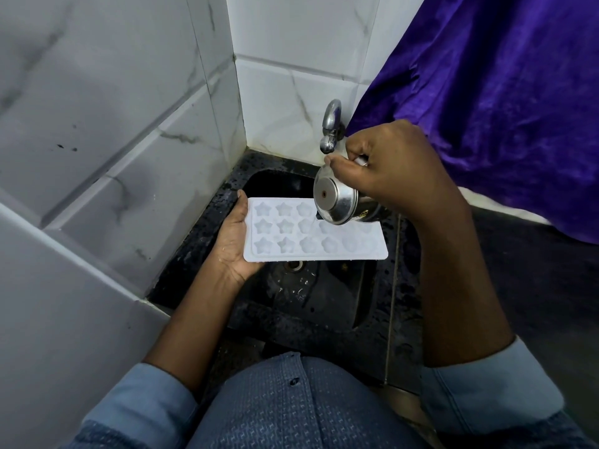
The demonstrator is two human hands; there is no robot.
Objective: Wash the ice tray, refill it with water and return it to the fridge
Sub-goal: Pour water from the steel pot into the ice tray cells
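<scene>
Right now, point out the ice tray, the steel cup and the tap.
ice tray (285,251): head view, near rim.
steel cup (334,197): head view, base.
tap (332,118): head view, body.

ice tray (311,241) over sink (324,296), cup (337,199) above tray

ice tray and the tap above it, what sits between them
In the head view, a tilted steel cup held by the right hand sits between the tap and the ice tray.

white ice tray (311,251) with star moulds, black speckled sink (324,306), purple cloth (502,102) upper right, grey-veined white tiles (97,124).
</scene>
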